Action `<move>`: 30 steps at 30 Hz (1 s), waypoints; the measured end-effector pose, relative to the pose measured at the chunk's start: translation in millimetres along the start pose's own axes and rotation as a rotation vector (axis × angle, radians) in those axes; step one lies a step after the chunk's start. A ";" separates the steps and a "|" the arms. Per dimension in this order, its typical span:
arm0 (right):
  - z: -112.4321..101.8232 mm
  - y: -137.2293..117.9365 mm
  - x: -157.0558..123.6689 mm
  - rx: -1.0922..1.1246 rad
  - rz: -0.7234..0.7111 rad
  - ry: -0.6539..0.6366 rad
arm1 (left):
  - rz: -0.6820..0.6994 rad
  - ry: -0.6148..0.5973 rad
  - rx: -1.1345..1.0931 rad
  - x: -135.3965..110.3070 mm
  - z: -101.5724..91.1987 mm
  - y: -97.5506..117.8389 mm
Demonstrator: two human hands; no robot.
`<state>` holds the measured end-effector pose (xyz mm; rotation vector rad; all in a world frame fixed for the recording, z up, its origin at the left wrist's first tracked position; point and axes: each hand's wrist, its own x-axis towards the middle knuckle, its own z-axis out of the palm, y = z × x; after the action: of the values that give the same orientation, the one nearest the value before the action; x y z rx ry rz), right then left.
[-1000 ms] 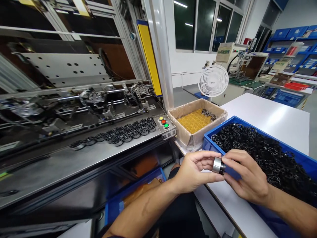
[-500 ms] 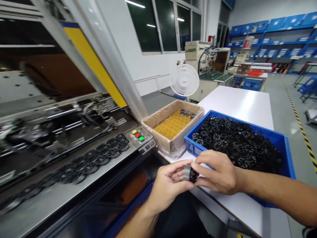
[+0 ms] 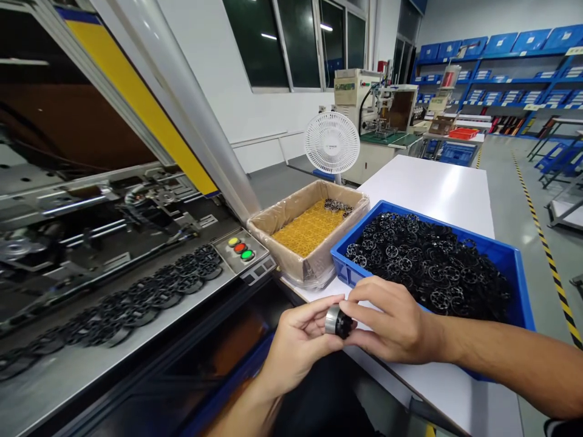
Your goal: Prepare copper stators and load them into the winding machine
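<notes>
Between my two hands is a small round part [image 3: 337, 321], with a silver metal ring on its left side and black plastic on its right. My left hand [image 3: 304, 334] grips the silver side between thumb and fingers. From the other side, the fingertips of my right hand [image 3: 396, 318] close on the black side. Just beyond my right hand, a blue bin [image 3: 526, 285] holds a heap of black spoked plastic wheels [image 3: 430, 258]. Rows of black rings [image 3: 168, 285] lie along the metal ledge of the machine at left.
A plastic-lined box [image 3: 310, 267] with yellow parts stands beside the blue bin on the white table [image 3: 437, 182]. The machine's button panel [image 3: 243, 252] is left of the box. A white fan [image 3: 332, 142] stands behind. Blue shelves [image 3: 501, 79] line the far wall.
The whole view has shifted slightly, so most things sit a little further left. Both hands still hold the round part, and its silver side shows more sharply.
</notes>
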<state>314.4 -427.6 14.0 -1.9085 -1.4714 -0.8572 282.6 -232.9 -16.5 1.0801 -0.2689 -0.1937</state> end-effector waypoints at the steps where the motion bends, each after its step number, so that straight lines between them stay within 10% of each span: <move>1: 0.0 -0.1 0.1 0.004 0.007 0.000 | -0.003 -0.003 0.001 -0.4 -0.3 -0.5; 22: 0.3 -2.2 -1.5 -0.055 -0.047 0.020 | 0.159 0.031 0.184 -20.8 10.0 -16.0; 30: 7.2 -2.4 -1.6 0.253 0.230 0.022 | 0.170 -0.015 0.201 -30.4 14.4 -15.9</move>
<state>312.8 -422.5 8.3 -1.8261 -1.2508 -0.5566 248.8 -243.7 -27.9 1.2489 -0.3980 -0.0225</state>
